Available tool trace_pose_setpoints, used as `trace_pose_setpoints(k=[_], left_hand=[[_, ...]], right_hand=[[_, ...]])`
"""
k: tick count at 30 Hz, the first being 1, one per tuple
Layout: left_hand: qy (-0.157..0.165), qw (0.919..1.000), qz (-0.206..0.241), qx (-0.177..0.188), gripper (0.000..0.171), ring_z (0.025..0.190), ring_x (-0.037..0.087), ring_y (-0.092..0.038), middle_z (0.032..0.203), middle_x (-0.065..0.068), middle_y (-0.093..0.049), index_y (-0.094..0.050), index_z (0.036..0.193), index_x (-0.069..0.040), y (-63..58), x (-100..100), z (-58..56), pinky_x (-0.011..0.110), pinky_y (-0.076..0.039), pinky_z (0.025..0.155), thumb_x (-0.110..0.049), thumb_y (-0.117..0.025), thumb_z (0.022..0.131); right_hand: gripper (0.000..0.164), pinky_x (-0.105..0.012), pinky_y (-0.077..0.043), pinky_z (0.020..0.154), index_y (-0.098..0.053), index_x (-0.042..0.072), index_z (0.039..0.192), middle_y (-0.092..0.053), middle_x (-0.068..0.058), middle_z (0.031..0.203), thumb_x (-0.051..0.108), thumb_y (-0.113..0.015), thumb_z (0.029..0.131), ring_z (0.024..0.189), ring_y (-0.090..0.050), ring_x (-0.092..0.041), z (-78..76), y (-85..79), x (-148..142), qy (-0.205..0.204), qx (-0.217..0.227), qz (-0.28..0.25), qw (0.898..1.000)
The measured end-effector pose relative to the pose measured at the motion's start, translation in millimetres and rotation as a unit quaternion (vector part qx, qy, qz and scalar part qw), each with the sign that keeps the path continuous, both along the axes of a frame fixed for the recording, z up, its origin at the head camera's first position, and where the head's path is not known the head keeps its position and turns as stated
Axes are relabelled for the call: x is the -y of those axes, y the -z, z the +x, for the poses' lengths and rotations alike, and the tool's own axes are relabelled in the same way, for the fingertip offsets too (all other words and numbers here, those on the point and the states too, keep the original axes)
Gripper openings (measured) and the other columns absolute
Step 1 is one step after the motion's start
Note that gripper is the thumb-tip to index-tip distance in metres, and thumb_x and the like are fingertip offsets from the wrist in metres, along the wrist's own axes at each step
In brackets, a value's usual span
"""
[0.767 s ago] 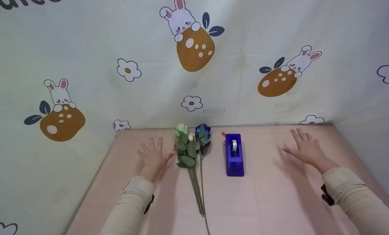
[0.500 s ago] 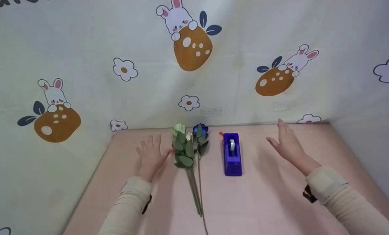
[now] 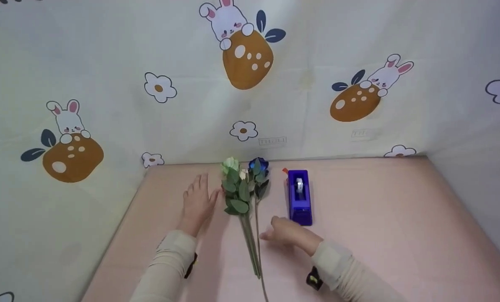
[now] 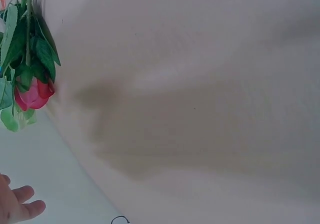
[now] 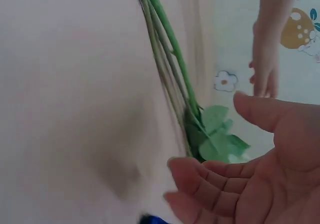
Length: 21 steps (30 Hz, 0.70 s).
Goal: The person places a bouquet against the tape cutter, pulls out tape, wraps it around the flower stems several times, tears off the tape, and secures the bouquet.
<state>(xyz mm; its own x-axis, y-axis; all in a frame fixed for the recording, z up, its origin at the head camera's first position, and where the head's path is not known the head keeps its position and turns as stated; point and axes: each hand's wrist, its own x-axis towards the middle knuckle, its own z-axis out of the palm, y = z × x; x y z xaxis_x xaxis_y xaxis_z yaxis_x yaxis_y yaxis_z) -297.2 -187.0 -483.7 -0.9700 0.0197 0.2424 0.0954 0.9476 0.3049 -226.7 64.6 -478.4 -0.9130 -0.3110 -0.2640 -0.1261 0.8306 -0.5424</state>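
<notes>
A bunch of artificial roses lies on the pink tabletop, with a pale green rose (image 3: 230, 165) and a blue rose (image 3: 259, 163) at the far end. Their green stems (image 3: 249, 243) point toward the person. In the left wrist view a pinkish-red rose (image 4: 34, 96) shows among the leaves. My left hand (image 3: 197, 205) is just left of the leaves, fingers extended, holding nothing. My right hand (image 3: 289, 232) hovers close to the right of the stems, its fingers bent and thumb apart, nothing between them. Behind it stands a blue tape dispenser (image 3: 301, 208).
A small orange piece (image 3: 285, 170) sticks out beside the dispenser's far end. Along the table's back edge hangs a pale curtain (image 3: 308, 109) printed with rabbits and flowers. The pink tabletop (image 3: 384, 209) extends to the right.
My right hand has swung left and toward the person, from the right side of the table to beside the stems. The left hand's fingers have drawn closer together. Flowers and dispenser stay put.
</notes>
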Motion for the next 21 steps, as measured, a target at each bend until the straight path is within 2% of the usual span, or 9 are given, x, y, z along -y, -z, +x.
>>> trace_pose_setpoints(k=[3,6,9,13,16,21], left_hand=[[0.001,1.0000,-0.006,0.002,0.065,0.120,0.041,-0.040,0.140,0.021,-0.034,-0.029,0.140,-0.005,-0.5,2,-0.8,0.057,-0.034,0.093,-0.043,-0.048,0.092],[-0.001,0.9998,-0.006,0.019,0.064,0.120,0.041,-0.040,0.140,0.020,-0.035,-0.030,0.140,-0.005,-1.4,4,-0.7,0.056,-0.033,0.094,-0.043,-0.048,0.092],[-0.001,0.9995,-0.003,0.031,0.062,0.121,0.040,-0.040,0.140,0.020,-0.034,-0.031,0.140,-0.005,-1.4,6,-0.4,0.056,-0.033,0.095,-0.041,-0.048,0.092],[0.002,0.9999,-0.003,0.016,0.060,0.120,0.039,-0.041,0.138,0.019,-0.038,-0.034,0.138,-0.004,1.5,9,-1.2,0.055,-0.032,0.095,-0.039,-0.050,0.091],[0.003,1.0000,-0.001,0.002,0.059,0.120,0.039,-0.041,0.136,0.019,-0.040,-0.037,0.136,-0.004,3.8,12,-2.2,0.054,-0.031,0.096,-0.039,-0.051,0.090],[0.000,1.0000,0.004,-0.003,0.058,0.119,0.040,-0.041,0.133,0.020,-0.043,-0.039,0.134,-0.002,8.4,17,-0.5,0.054,-0.029,0.097,-0.038,-0.051,0.090]], right_hand=[[0.052,-0.041,-0.046,0.066,-0.057,-0.005,0.090,-0.058,-0.014,0.080,0.045,-0.067,0.078,0.067,-0.049,-0.023,-0.2,14.5,20,0.013,0.005,0.001,1.000],[0.049,-0.037,-0.042,0.059,-0.054,0.002,0.078,-0.051,-0.007,0.068,0.049,-0.069,0.074,0.060,-0.046,-0.020,-0.2,25.6,38,0.019,-0.009,0.011,1.000],[0.045,-0.038,-0.043,0.062,-0.053,0.002,0.083,-0.053,-0.007,0.071,0.043,-0.070,0.075,0.064,-0.051,-0.023,-1.7,32.5,51,0.026,-0.020,0.016,0.999],[0.026,-0.040,-0.045,0.064,-0.054,0.001,0.080,-0.055,-0.009,0.072,0.024,-0.065,0.075,0.065,-0.051,-0.024,-5.4,35.6,59,0.033,-0.031,0.029,0.999],[0.015,-0.035,-0.042,0.053,-0.052,0.005,0.067,-0.051,-0.006,0.064,0.014,-0.061,0.075,0.055,-0.047,-0.020,-7.0,34.2,57,0.026,-0.020,0.030,0.999],[0.021,-0.026,-0.033,0.039,-0.047,0.009,0.058,-0.048,-0.004,0.053,0.009,-0.056,0.077,0.039,-0.041,-0.014,-7.6,35.7,52,0.027,0.010,0.022,0.999]])
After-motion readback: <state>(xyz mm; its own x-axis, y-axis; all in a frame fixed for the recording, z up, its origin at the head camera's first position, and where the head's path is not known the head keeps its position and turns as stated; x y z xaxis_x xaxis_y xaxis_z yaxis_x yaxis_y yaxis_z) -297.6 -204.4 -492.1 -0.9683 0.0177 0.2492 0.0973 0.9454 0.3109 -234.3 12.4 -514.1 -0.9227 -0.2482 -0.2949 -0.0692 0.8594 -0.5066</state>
